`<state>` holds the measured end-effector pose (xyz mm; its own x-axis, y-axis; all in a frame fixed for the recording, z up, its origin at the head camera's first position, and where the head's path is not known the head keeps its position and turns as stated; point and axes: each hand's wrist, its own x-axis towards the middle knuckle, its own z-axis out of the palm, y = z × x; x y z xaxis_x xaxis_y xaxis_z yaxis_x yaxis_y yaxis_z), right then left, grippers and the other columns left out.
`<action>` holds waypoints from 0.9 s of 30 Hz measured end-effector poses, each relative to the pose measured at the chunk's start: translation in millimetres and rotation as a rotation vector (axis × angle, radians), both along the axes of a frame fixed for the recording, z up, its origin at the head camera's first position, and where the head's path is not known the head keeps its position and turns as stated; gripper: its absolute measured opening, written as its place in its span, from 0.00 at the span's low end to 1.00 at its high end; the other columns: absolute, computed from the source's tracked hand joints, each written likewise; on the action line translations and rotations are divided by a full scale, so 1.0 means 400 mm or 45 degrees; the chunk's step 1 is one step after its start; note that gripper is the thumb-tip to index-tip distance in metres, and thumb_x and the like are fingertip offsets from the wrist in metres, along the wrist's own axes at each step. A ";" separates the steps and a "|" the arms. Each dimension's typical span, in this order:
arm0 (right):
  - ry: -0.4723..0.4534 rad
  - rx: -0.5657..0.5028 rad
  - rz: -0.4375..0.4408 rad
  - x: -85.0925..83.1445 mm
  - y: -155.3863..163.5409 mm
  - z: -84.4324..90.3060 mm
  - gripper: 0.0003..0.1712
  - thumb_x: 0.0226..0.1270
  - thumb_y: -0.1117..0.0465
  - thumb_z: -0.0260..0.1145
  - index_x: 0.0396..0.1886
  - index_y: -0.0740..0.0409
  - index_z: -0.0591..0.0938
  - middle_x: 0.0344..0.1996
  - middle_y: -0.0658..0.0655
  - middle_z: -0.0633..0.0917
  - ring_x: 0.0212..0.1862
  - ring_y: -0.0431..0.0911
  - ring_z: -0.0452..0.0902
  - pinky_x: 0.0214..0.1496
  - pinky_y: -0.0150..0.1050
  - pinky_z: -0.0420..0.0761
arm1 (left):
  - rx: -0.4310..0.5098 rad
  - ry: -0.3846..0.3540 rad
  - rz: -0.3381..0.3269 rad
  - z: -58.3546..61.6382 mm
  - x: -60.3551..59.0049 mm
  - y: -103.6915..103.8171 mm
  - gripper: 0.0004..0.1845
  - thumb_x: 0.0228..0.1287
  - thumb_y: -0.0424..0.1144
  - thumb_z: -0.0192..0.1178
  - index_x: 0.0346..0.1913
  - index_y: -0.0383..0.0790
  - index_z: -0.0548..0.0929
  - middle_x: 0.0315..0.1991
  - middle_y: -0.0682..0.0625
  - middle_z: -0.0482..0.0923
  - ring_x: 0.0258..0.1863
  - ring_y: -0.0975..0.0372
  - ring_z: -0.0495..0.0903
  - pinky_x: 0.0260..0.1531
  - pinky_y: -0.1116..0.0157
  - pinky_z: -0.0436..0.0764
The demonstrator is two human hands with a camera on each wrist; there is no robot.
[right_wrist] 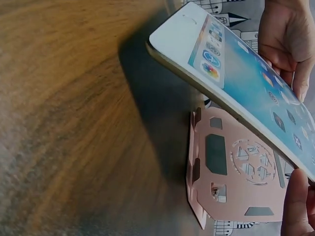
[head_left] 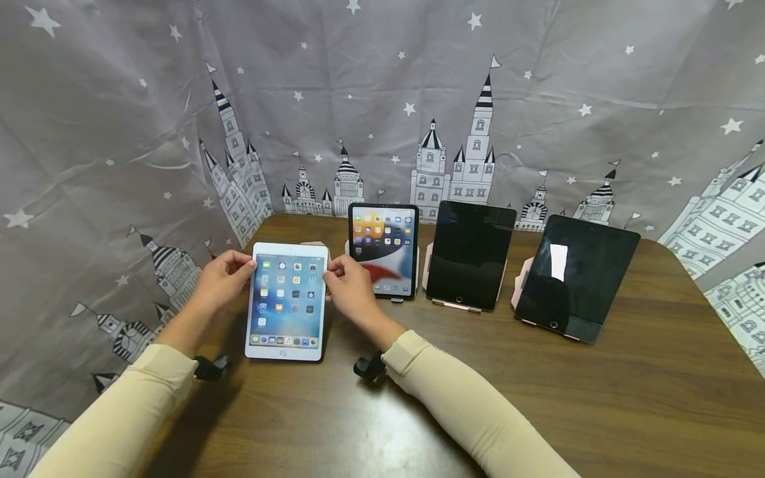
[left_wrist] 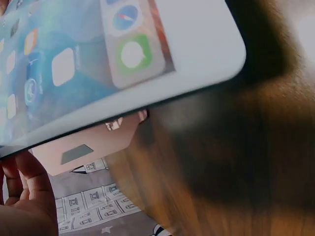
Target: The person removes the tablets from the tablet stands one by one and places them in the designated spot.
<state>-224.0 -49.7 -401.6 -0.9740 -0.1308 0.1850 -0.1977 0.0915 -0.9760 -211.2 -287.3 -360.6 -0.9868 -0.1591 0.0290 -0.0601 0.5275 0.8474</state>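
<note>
Three tablets are already propped on stands along the table. A fourth, the white tablet, is gripped at its side edges by the left hand and right hand, held tilted above the pink stand, apparently not yet seated.

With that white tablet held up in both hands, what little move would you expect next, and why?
Probably lowering the white tablet back until it leans on the pink stand behind it. Both hands, left and right, grip its upper edges, and the wrist views show it raised clear of the empty stand. The other three tablets already lean on such stands on the table.
</note>
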 end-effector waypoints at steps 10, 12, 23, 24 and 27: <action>-0.105 0.005 0.033 0.019 0.002 0.000 0.03 0.69 0.68 0.63 0.38 0.64 0.78 0.28 0.56 0.80 0.33 0.64 0.84 0.33 0.51 0.86 | 0.020 -0.090 -0.052 -0.017 0.012 -0.014 0.15 0.75 0.40 0.54 0.51 0.28 0.74 0.41 0.42 0.73 0.36 0.59 0.74 0.37 0.64 0.81; -0.135 0.009 0.046 0.024 0.001 -0.001 0.03 0.69 0.68 0.63 0.38 0.65 0.78 0.27 0.56 0.80 0.32 0.62 0.84 0.33 0.50 0.86 | 0.043 -0.147 -0.071 -0.022 0.014 -0.019 0.15 0.76 0.39 0.53 0.52 0.29 0.73 0.42 0.41 0.73 0.36 0.59 0.74 0.39 0.62 0.81; -0.235 -0.004 0.087 0.045 -0.001 -0.023 0.03 0.70 0.70 0.62 0.38 0.66 0.77 0.26 0.57 0.80 0.27 0.53 0.84 0.28 0.44 0.86 | 0.110 -0.374 -0.193 -0.034 0.018 -0.039 0.14 0.78 0.40 0.50 0.54 0.31 0.69 0.48 0.39 0.71 0.43 0.53 0.74 0.45 0.58 0.79; -0.235 -0.014 0.091 0.047 -0.002 -0.027 0.03 0.69 0.70 0.62 0.38 0.66 0.76 0.26 0.57 0.80 0.26 0.52 0.84 0.28 0.44 0.86 | 0.109 -0.383 -0.204 -0.035 0.019 -0.041 0.14 0.78 0.40 0.49 0.54 0.31 0.69 0.48 0.39 0.71 0.43 0.53 0.74 0.45 0.58 0.79; -0.244 -0.028 0.106 0.053 -0.005 -0.035 0.03 0.69 0.71 0.62 0.37 0.67 0.76 0.25 0.58 0.80 0.25 0.50 0.83 0.28 0.44 0.86 | 0.113 -0.402 -0.242 -0.038 0.022 -0.048 0.13 0.78 0.39 0.49 0.53 0.31 0.69 0.47 0.40 0.72 0.41 0.54 0.75 0.44 0.58 0.80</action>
<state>-202.7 -51.6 -415.7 -0.9777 -0.2101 0.0009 -0.0140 0.0608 -0.9981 -202.2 -306.6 -375.9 -0.9570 0.0391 -0.2873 -0.2342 0.4796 0.8457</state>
